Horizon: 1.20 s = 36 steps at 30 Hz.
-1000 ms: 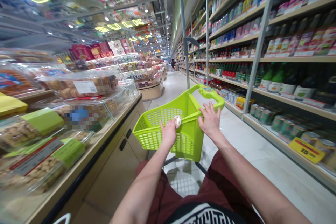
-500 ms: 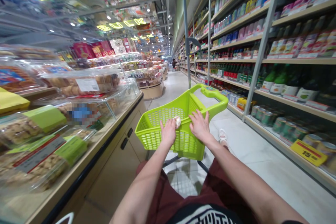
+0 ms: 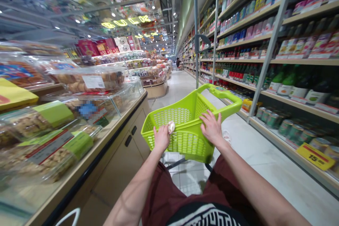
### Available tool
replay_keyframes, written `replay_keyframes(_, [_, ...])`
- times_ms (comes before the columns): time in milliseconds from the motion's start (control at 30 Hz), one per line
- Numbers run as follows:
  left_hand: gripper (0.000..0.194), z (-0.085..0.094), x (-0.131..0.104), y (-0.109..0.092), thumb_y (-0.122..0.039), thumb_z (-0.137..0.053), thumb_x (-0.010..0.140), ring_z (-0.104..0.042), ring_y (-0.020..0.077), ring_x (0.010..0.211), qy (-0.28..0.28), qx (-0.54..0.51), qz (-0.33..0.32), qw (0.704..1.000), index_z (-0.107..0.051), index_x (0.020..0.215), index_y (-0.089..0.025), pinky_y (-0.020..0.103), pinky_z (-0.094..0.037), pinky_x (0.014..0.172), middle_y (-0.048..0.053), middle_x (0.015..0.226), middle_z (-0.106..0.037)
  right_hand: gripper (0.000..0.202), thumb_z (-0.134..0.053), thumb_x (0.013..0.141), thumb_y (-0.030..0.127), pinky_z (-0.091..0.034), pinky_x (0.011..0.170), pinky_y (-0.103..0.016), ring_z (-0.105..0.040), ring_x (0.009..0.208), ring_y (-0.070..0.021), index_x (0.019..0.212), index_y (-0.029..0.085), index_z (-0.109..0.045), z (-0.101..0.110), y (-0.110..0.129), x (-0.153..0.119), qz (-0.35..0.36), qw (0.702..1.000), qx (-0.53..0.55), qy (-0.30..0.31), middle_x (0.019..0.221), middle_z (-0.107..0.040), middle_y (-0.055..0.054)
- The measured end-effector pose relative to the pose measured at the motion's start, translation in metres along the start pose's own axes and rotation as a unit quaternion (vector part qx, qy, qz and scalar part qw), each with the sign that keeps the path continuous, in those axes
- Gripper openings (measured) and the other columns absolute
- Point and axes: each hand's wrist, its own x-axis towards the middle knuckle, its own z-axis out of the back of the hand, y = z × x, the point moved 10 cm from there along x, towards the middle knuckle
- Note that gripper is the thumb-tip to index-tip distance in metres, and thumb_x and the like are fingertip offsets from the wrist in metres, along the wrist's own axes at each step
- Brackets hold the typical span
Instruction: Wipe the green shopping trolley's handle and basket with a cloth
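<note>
A bright green plastic shopping cart basket [image 3: 190, 145] with perforated walls stands in front of me. My left hand [image 3: 161, 138] is at its near rim toward the left end, fingers closed around a small crumpled white cloth [image 3: 171, 127] with darker spots; its exact kind is unclear. Further right, my right hand [image 3: 212, 126] rests over the same rim, close to where the green handle [image 3: 233, 104] joins the basket. The right fingers are bent over the edge, and their tips partly show on the inner side.
To the left, a wooden counter [image 3: 116, 159] carries clear boxes of cookies [image 3: 87, 83]. On the right, tall shelves [image 3: 304, 109] hold bottles and cans. A grey pole [image 3: 196, 17] rises behind the cart. Far down the aisle is a person [image 3: 179, 64].
My left hand has slid left along the rim with the white cloth. My right hand and the cart appear slightly further right in view.
</note>
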Motion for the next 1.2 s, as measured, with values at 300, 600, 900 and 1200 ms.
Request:
replay_keyframes(300, [0.041,0.008,-0.006,0.080,-0.011,-0.037,0.076,-0.042,0.0230,0.117,-0.004,0.009,0.084,0.996,-0.047,0.115,-0.020,0.055,-0.013,0.102,0.010,0.119,-0.054,0.031,-0.042,0.078,0.018,-0.009,0.103,-0.052,-0.037,0.120,-0.0256,0.103,0.016,-0.059,-0.013,0.029,-0.005,0.003,0.999,0.011,0.036,0.114,-0.057,-0.008])
replay_keyframes(600, [0.041,0.002,-0.004,0.095,-0.008,-0.038,0.075,-0.045,0.0209,0.114,-0.009,-0.014,0.141,0.990,-0.047,0.113,-0.020,0.049,-0.023,0.100,0.009,0.121,-0.052,0.034,-0.044,0.076,0.019,-0.006,0.103,-0.052,-0.039,0.115,-0.0261,0.106,0.014,-0.058,-0.044,0.053,-0.001,0.018,0.997,0.010,0.075,0.113,-0.056,-0.012])
replay_keyframes(900, [0.045,-0.003,0.013,-0.009,-0.012,-0.039,0.077,-0.033,0.0213,0.124,0.009,-0.034,-0.009,0.999,-0.043,0.120,-0.022,0.049,-0.014,0.104,0.008,0.128,-0.047,0.036,-0.043,0.075,0.016,-0.006,0.104,-0.052,-0.037,0.117,-0.0253,0.109,0.016,-0.055,-0.043,0.055,-0.005,0.036,0.996,0.025,0.072,0.114,-0.055,-0.011])
replay_keyframes(1200, [0.041,0.005,0.007,0.014,-0.011,-0.036,0.076,-0.039,0.0213,0.120,-0.036,-0.053,0.060,0.996,-0.044,0.115,-0.021,0.054,-0.015,0.102,0.008,0.123,-0.050,0.037,-0.043,0.075,0.016,-0.007,0.104,-0.051,-0.036,0.118,-0.0250,0.110,0.015,-0.055,-0.042,0.056,-0.008,0.027,0.997,0.034,0.063,0.116,-0.054,-0.011])
